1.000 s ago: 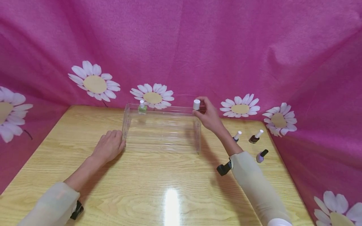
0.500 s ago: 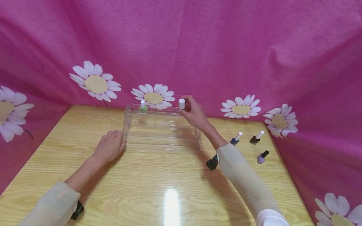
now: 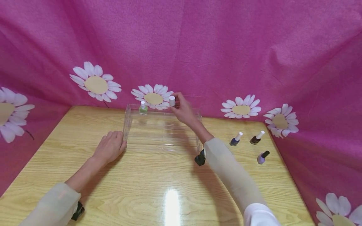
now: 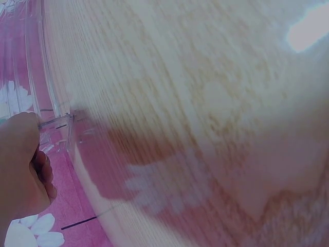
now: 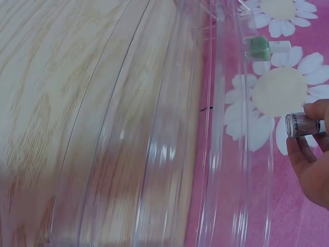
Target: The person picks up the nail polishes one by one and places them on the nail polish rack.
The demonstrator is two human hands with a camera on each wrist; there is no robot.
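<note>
A clear tiered display rack [image 3: 127, 124] stands on the table. At its left side, my left hand [image 3: 109, 146] grips the front corner, with the other fingers curled in the left wrist view. My right hand [image 3: 184, 110] holds a nail polish bottle [image 5: 304, 125] between thumb and fingers, above the rack's back tier. This bottle has a white cap [image 3: 172, 100] and dark lettering on mauve-brown glass; its base is apart from the rack in the right wrist view. A green nail polish bottle [image 3: 143, 110] with a white cap stands upright on the top tier, toward the left.
On the table's right side stand a dark blue nail polish [image 3: 234, 141], a near-black one [image 3: 255, 140], both white-capped, and a lilac one [image 3: 261, 159] with a black cap. A pink daisy-print cloth [image 3: 198, 56] hangs behind the wooden table [image 3: 135, 182] and at both sides.
My right hand has carried the nail polish bottle leftward along the rack's back tier, lifting it slightly. The dark blue bottle has come into full view. My left hand stays at the rack's corner.
</note>
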